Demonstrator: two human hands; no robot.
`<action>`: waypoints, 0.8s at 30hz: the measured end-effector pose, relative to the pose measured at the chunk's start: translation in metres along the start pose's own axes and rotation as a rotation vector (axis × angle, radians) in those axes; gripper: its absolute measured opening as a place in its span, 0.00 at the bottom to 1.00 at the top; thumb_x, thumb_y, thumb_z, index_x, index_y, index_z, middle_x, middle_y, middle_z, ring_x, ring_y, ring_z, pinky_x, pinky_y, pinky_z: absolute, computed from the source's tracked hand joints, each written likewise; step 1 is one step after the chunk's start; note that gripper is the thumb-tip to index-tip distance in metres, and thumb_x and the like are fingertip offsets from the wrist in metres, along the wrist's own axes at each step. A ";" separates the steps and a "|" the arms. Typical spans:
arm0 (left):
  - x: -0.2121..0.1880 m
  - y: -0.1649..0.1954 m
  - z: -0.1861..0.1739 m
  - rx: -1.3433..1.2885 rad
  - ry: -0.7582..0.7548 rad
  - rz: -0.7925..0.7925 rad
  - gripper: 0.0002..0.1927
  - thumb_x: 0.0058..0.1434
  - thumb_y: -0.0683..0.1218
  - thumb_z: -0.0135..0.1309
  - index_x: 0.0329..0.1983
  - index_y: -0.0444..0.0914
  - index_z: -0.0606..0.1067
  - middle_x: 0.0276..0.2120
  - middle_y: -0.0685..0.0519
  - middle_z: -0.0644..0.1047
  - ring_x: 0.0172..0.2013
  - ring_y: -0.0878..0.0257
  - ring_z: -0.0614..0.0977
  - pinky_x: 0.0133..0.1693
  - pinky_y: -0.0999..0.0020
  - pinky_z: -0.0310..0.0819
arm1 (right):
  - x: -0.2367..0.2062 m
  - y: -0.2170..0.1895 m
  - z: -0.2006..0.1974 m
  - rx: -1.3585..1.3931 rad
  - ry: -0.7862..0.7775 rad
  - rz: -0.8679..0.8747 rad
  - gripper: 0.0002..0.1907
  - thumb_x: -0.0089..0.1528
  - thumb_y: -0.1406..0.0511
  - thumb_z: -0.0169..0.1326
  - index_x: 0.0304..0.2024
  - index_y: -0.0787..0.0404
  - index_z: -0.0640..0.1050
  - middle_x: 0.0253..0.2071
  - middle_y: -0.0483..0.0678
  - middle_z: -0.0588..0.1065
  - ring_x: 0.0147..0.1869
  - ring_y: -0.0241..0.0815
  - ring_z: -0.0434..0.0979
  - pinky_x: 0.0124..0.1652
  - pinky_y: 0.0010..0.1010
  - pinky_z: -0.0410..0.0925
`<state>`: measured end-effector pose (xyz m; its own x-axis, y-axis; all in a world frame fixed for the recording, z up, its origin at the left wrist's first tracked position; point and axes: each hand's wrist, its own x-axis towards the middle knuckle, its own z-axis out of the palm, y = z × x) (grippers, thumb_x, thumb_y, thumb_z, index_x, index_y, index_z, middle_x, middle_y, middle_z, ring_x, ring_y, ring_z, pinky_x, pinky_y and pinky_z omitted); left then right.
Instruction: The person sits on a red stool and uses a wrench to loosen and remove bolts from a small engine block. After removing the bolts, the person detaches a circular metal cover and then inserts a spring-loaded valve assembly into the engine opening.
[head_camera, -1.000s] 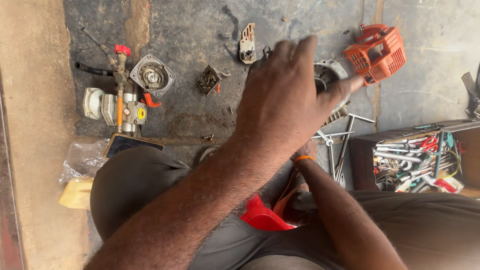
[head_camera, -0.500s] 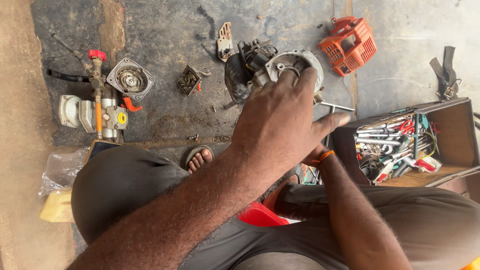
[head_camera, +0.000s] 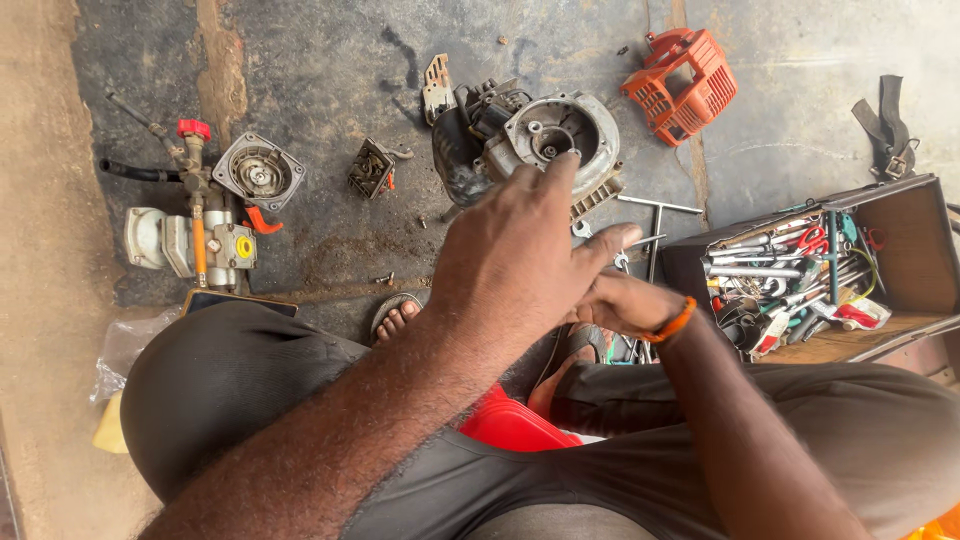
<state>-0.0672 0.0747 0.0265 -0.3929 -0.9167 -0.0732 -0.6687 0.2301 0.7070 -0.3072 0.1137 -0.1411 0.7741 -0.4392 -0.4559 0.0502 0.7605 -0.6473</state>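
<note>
Already stripped, the engine crankcase (head_camera: 545, 140) lies uncovered; left hand (head_camera: 520, 260) reaches open-fingered, right hand (head_camera: 620, 300) grip hidden.

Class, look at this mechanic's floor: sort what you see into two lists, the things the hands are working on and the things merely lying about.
In hand:
- left hand, fingertips at the grey engine housing
- right hand, low beside the left; what it grips is hidden

Lying about:
- orange engine cover
- tool box of spanners
- pump assembly with red cap
- round recoil starter
- T-handle wrench
</note>
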 end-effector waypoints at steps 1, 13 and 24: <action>-0.001 0.001 -0.001 -0.003 0.011 -0.004 0.42 0.62 0.68 0.54 0.63 0.30 0.67 0.43 0.39 0.79 0.42 0.52 0.85 0.42 0.54 0.82 | -0.007 -0.012 0.013 -0.169 0.137 0.016 0.37 0.66 0.54 0.57 0.69 0.74 0.66 0.68 0.65 0.71 0.72 0.55 0.72 0.69 0.45 0.64; 0.002 0.020 -0.028 -0.450 -0.118 -0.228 0.34 0.64 0.64 0.48 0.63 0.36 0.70 0.45 0.44 0.84 0.45 0.56 0.88 0.46 0.59 0.83 | -0.044 -0.102 0.148 -1.343 0.813 -0.608 0.48 0.51 0.54 0.70 0.68 0.67 0.68 0.59 0.61 0.67 0.64 0.56 0.70 0.62 0.44 0.67; 0.016 0.031 -0.026 -0.956 -0.191 -0.199 0.17 0.65 0.45 0.53 0.55 0.32 0.77 0.43 0.44 0.84 0.39 0.60 0.89 0.39 0.65 0.91 | -0.087 -0.125 0.180 -1.538 0.937 -0.742 0.43 0.54 0.55 0.72 0.66 0.65 0.70 0.59 0.58 0.70 0.62 0.51 0.75 0.57 0.39 0.71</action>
<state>-0.0778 0.0583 0.0652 -0.4805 -0.8225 -0.3044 0.0233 -0.3590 0.9331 -0.2671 0.1431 0.0893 0.3087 -0.8948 0.3226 -0.7525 -0.4372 -0.4926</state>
